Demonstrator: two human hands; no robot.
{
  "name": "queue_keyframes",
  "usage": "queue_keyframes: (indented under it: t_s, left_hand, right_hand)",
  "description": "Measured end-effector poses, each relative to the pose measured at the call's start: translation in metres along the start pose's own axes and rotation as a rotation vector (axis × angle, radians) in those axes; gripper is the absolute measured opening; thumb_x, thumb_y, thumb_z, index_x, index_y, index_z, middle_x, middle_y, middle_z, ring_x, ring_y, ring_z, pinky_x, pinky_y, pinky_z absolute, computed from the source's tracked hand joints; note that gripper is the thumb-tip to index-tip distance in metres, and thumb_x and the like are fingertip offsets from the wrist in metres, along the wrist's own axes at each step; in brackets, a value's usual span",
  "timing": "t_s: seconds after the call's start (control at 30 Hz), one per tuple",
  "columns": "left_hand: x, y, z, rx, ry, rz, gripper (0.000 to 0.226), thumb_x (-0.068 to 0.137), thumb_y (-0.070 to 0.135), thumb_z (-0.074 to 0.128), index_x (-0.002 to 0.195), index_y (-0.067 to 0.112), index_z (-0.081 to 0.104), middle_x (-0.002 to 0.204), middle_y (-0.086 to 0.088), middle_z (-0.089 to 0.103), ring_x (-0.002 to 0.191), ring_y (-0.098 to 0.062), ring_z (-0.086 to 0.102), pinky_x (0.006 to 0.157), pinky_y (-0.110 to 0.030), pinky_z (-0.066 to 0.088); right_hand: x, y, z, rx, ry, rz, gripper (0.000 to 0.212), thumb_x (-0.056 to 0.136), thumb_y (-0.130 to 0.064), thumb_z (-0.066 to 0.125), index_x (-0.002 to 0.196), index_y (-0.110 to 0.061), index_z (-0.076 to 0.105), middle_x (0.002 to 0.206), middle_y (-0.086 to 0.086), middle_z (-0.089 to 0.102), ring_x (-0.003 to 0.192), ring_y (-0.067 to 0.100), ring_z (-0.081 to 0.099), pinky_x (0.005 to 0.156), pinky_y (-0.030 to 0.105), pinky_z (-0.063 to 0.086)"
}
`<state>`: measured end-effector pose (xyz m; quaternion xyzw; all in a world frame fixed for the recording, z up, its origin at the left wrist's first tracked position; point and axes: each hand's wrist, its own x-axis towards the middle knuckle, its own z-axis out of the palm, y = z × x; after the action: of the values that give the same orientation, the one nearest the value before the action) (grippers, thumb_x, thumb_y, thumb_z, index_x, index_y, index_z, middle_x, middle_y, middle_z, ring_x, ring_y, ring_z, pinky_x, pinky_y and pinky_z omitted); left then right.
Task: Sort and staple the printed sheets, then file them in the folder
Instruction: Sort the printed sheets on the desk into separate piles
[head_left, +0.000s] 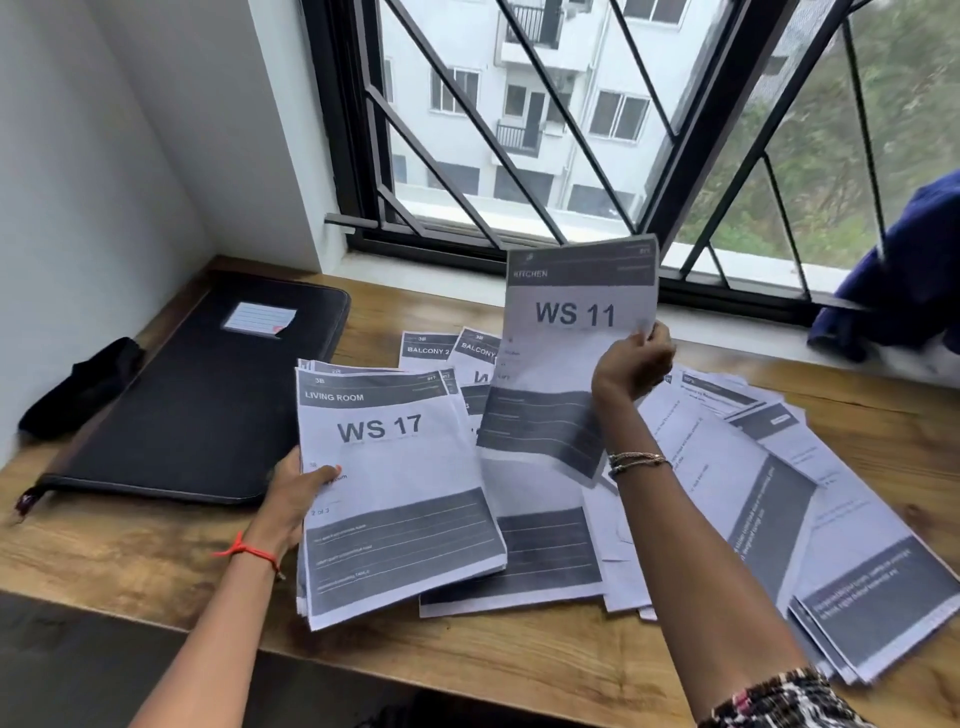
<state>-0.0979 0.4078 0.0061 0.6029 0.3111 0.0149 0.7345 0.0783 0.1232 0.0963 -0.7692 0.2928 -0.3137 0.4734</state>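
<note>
Left of the left hand's grip, a black folder (208, 395) is laid shut on the wooden table (130, 561), with a dark pouch (78, 384) beyond it. The folder is judged to be parked within reach for filing, which is not yet begun. The stack of sheets (395, 493) headed LIVING ROOM, WS 17, is pinched at its left edge by the left hand (296, 488), thumb on top and fingers hidden beneath, probably so that the sorted pile is held square while more are added. Behind that grip, sheets marked BALCONY (452, 353) are lying flat. Right of it, a single sheet (566, 343) headed KITCHEN, WS 11, is raised upright. It is pinched at its right edge by the curled fingers of the right hand (631, 364), seemingly so that its heading can be read before a pile is chosen. Below and right of this grip, loose sheets (779, 493) are fanned out, apparently unsorted.
</note>
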Motion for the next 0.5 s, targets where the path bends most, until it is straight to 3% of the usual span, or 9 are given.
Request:
queue_keyframes:
  t_s: [0.13, 0.27, 0.33, 0.43, 0.5]
  left_hand:
    - [0.004, -0.004, 0.001, 0.015, -0.027, 0.000, 0.041, 0.085, -0.017, 0.047, 0.125, -0.007, 0.046, 0.116, -0.020, 0.055, 0.077, -0.024, 0.059, 0.074, -0.037, 0.049]
    - [0.006, -0.004, 0.008, 0.033, -0.070, 0.005, 0.037, 0.085, -0.017, 0.048, 0.118, 0.000, 0.049, 0.104, -0.018, 0.060, 0.060, -0.012, 0.067, 0.059, -0.028, 0.056]
    - [0.010, -0.007, 0.009, 0.038, -0.087, 0.004, 0.036, 0.085, -0.017, 0.048, 0.117, 0.000, 0.049, 0.102, -0.018, 0.062, 0.059, -0.010, 0.067, 0.059, -0.025, 0.057]
    - [0.018, -0.011, 0.010, 0.055, -0.123, 0.009, 0.036, 0.086, -0.011, 0.051, 0.121, -0.004, 0.050, 0.118, -0.023, 0.059, 0.071, -0.016, 0.068, 0.071, -0.032, 0.057]
    - [0.020, -0.012, 0.015, 0.061, -0.117, 0.030, 0.032, 0.091, -0.001, 0.051, 0.122, -0.003, 0.051, 0.118, -0.020, 0.059, 0.072, -0.012, 0.069, 0.066, -0.027, 0.058]
  right_hand:
    - [0.008, -0.010, -0.004, 0.213, 0.130, -0.110, 0.023, 0.089, 0.003, 0.047, 0.105, 0.009, 0.061, 0.109, 0.025, 0.060, 0.101, 0.033, 0.058, 0.071, 0.015, 0.033]
    - [0.003, -0.016, -0.003, 0.312, 0.133, -0.133, 0.025, 0.088, 0.002, 0.047, 0.107, 0.013, 0.059, 0.106, 0.027, 0.061, 0.099, 0.032, 0.058, 0.072, 0.012, 0.032]
    - [-0.007, -0.011, 0.001, 0.294, 0.001, -0.111, 0.022, 0.088, 0.002, 0.049, 0.104, 0.012, 0.060, 0.105, 0.024, 0.063, 0.094, 0.029, 0.058, 0.068, 0.012, 0.032]
    - [-0.037, 0.014, 0.010, 0.166, -0.402, -0.056, 0.017, 0.088, 0.001, 0.050, 0.098, 0.008, 0.062, 0.092, 0.018, 0.063, 0.081, 0.019, 0.052, 0.062, 0.017, 0.031]
    - [-0.066, 0.039, 0.014, 0.050, -0.638, -0.004, 0.018, 0.088, 0.002, 0.048, 0.099, 0.006, 0.062, 0.092, 0.016, 0.062, 0.083, 0.020, 0.053, 0.061, 0.020, 0.033]
